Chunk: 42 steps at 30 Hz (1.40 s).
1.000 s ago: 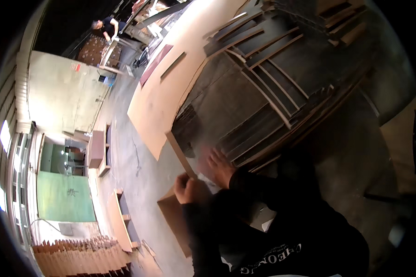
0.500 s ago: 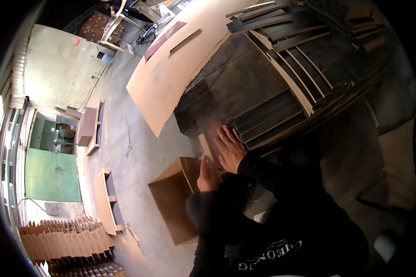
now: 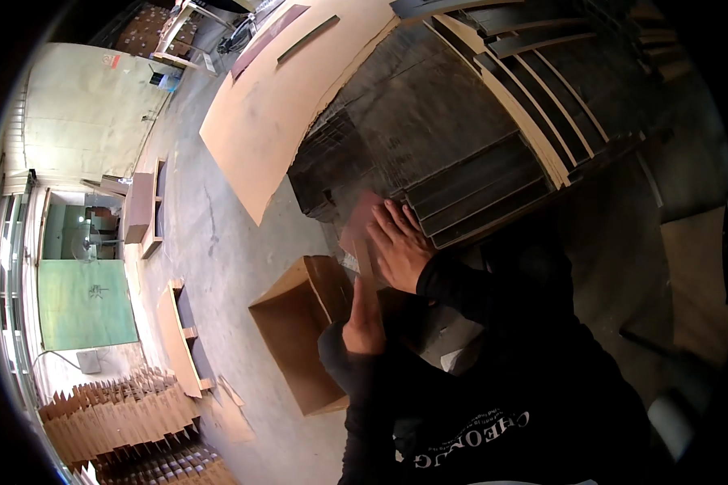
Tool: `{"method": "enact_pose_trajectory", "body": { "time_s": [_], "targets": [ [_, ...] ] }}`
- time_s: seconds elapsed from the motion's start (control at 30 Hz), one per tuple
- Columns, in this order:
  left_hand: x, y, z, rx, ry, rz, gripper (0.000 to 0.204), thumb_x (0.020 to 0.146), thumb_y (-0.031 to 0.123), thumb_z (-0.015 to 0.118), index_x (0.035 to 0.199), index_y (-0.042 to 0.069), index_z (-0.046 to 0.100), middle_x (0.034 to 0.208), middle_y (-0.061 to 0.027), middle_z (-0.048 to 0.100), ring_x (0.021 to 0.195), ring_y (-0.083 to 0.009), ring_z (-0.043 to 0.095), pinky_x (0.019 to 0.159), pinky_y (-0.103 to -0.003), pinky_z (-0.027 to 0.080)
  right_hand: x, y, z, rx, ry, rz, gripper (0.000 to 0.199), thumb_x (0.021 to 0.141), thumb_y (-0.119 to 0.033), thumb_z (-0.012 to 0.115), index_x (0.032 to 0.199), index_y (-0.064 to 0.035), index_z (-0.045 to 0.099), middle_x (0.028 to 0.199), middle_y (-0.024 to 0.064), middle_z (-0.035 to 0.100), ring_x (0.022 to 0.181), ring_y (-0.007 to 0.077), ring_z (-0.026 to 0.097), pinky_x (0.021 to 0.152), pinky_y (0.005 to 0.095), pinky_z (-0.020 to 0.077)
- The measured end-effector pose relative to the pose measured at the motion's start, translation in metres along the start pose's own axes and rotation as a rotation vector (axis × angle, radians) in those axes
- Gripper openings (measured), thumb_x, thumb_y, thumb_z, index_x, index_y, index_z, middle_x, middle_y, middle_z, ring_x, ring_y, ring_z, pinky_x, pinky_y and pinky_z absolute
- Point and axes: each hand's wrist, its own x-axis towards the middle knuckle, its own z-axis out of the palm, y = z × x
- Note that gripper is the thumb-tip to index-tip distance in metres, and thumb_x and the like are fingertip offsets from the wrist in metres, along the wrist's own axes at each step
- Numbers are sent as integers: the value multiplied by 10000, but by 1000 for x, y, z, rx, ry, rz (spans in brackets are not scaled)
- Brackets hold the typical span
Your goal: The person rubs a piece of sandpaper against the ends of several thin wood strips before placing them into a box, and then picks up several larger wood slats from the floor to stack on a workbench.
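Note:
A small reddish-brown board [image 3: 357, 224] with a tan edge lies at the near left corner of a stack of dark boards [image 3: 477, 190]. My right hand [image 3: 400, 246] is laid flat, fingers spread, at the board's right side. Below it, my left hand [image 3: 365, 321] has its fingers together at the near end of the tan edge and seems to pinch it; the thumb side is hard to make out. Both hands are slightly blurred. An upright, open cardboard box [image 3: 295, 343] stands just left of my left hand.
A large tan sheet [image 3: 267, 121] with a ragged edge juts out at the stack's far left. Long dark strips [image 3: 542, 97] lie across the stack's right part. Pallets with boards [image 3: 178, 335] sit on the concrete floor at left, near upright cardboard pieces [image 3: 121, 412].
The view has shifted a little. The board's tan edge looks narrower and more of its reddish face shows. My left hand has slid slightly back, while the right stays spread.

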Motion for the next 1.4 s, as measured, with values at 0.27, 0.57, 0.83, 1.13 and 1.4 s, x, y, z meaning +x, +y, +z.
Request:
{"method": "enact_pose_trajectory", "body": {
  "time_s": [0.27,0.57,0.83,1.13,1.4],
  "targets": [
    [82,-12,2,235,7,209,432,861,199,427,1282,130,361,1068,-195,535,774,-355,587,623,-427,465,4,-3,-4,4,9,4,495,772,-200,493,1200,28,393,1341,206,246,1274,359,156,1036,448,126],
    [90,-6,5,460,-13,-53,431,842,191,435,1270,162,388,939,-175,587,631,-369,565,505,-401,442,0,2,-6,-73,-22,59,530,775,-222,516,1231,8,372,1356,195,223,1282,349,137,1040,438,110],
    [18,2,12,120,89,246,444,833,129,443,1265,55,372,972,-201,585,760,-322,615,554,-368,488,2,-1,0,-218,-49,45,537,748,-233,551,1203,6,393,1329,189,272,1266,345,177,1032,429,133],
    [42,-6,3,345,39,144,429,858,127,399,1283,99,349,1008,-211,561,695,-339,600,561,-407,473,3,-5,3,-73,-46,61,528,770,-228,532,1222,1,386,1348,188,247,1275,340,166,1042,421,118],
    [100,0,4,599,75,38,426,857,236,447,1277,199,380,714,-191,592,552,-343,560,438,-400,422,3,-3,4,-64,43,80,532,757,-238,539,1208,6,397,1333,188,273,1277,329,170,1041,420,124]
  ]
}}
